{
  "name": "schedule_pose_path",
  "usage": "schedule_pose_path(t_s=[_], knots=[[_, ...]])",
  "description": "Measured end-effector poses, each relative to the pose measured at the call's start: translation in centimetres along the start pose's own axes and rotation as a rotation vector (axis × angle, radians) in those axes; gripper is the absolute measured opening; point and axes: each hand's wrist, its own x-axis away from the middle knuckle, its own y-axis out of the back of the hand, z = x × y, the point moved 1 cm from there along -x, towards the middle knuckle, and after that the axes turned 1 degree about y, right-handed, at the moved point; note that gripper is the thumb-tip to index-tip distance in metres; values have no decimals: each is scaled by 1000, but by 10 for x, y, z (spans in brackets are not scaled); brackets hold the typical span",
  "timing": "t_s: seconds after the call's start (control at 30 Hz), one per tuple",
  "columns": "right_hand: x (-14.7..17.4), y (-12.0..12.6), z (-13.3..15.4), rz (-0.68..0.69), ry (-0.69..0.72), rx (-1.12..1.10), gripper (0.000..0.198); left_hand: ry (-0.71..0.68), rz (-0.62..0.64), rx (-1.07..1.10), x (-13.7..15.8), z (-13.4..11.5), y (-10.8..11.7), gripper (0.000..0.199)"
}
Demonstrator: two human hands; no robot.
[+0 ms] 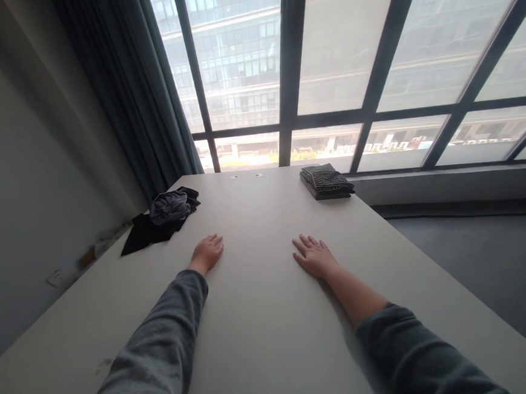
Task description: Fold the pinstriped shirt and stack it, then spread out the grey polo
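Note:
My left hand (207, 253) rests on the white table (263, 318) with its fingers stretched forward and nothing held. To its right, my right hand (313, 255) lies palm down on the same surface, fingers spread and bare of any object. Beyond my left hand, at the table's left edge, sits a crumpled grey cloth (169, 207) on top of a loose black cloth (145, 233). A folded stack of dark fabric, with a striped piece (328, 180) on top, lies at the far right, beyond my right hand.
Tall windows (284, 68) with dark frames stand behind the table. A dark curtain (130, 80) hangs at the left, beside a grey wall (16, 180) with a socket (55, 278). Two small fittings (259, 175) are set near the table's far edge. Grey floor (477, 253) shows at right.

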Motion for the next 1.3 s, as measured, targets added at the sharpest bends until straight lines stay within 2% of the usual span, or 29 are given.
schedule_pose_path(t_s=[0.1,0.2,0.37,0.53,0.8,0.87,0.97,1.07,1.17,1.3], knots=[[-9,1,5,-3,-110,-10,70,158,-74,-46,-2,36,7,53],[-18,1,6,-32,-155,-32,71,294,-168,-94,-3,66,14,51],[-27,-1,-8,-78,-81,-71,63,436,-336,-115,-15,102,17,55],[-31,-5,-20,-113,25,-117,55,464,-400,-89,-42,128,16,65],[-40,-13,-20,-207,16,-145,52,517,-468,-88,-93,142,8,72],[-43,-15,-21,-225,13,-158,51,576,-474,-88,-101,144,6,72],[-45,-15,-22,-225,12,-159,50,714,-412,-3,-109,151,7,73],[-45,-15,-22,-217,26,-138,51,790,-383,61,-112,159,11,64],[-44,-14,-22,-218,32,-124,51,797,-403,90,-112,163,14,48],[-42,-13,-20,-221,23,-126,51,769,-477,127,-111,156,23,42]])
